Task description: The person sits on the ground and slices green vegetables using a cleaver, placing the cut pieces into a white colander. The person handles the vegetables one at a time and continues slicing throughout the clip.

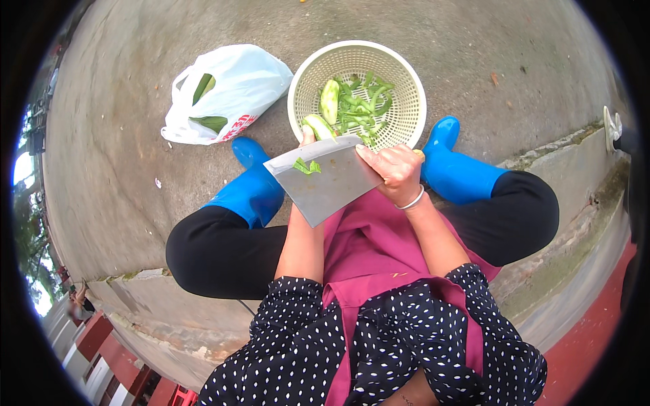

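Note:
My right hand (pixel 398 169) is closed round the handle of a wide cleaver (pixel 332 186), its thumb lying against the blade. A scrap of green peel (pixel 307 166) sticks to the flat of the blade. Mostly hidden behind the blade, my left hand (pixel 307 136) grips a pale green, peeled cucumber (pixel 319 126) over the near rim of a cream plastic basket (pixel 416 74). The cleaver's far edge is right beside that cucumber. Inside the basket lie another peeled cucumber (pixel 330 100) and a heap of green peel strips (pixel 362 105).
A white plastic bag (pixel 247 84) with dark green vegetables (pixel 203 88) stands left of the basket on the concrete ground (pixel 474 40). My blue boots (pixel 457 169) flank the basket. At the far right edge is another person's shoe (pixel 612 128).

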{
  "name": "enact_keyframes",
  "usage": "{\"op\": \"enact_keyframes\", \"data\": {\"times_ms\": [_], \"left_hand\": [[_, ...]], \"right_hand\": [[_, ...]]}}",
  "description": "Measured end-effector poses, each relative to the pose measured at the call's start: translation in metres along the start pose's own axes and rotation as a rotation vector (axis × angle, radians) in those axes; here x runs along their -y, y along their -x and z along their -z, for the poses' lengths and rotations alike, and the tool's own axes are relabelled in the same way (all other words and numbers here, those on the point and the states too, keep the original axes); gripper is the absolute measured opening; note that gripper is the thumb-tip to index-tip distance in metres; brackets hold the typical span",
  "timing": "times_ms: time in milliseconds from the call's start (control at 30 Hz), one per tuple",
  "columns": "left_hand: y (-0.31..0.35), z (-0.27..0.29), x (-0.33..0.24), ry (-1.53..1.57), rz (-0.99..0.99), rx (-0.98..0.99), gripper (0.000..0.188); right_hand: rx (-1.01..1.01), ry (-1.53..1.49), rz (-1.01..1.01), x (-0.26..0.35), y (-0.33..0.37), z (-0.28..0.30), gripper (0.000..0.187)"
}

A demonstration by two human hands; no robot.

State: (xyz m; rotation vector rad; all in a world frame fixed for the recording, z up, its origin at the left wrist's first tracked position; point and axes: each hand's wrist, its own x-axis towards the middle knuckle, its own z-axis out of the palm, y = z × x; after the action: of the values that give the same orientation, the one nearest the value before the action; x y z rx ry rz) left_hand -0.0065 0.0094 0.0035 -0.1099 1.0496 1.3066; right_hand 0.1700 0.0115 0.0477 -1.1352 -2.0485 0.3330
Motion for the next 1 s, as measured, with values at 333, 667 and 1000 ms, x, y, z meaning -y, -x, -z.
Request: {"op": "enact_keyframes", "data": {"times_ms": [333, 667, 1000], "left_hand": [[0.009, -0.019, -0.005, -0.141, 0.132, 0.185, 0.041], [0.005, 0.025, -0.004, 0.055, 0.106, 0.380, 0.040], [0.004, -0.002, -0.020, -0.180, 0.342, 0.656, 0.043]], "right_hand": [[-0.059, 0.078, -0.272, -0.031, 0.023, -0.024, 0.020], [-0.025, 0.084, -0.090, -0.008, -0.006, 0.008, 0.019], [-0.006, -0.014, -0.624, -0.044, 0.030, -0.017, 0.017]]}}
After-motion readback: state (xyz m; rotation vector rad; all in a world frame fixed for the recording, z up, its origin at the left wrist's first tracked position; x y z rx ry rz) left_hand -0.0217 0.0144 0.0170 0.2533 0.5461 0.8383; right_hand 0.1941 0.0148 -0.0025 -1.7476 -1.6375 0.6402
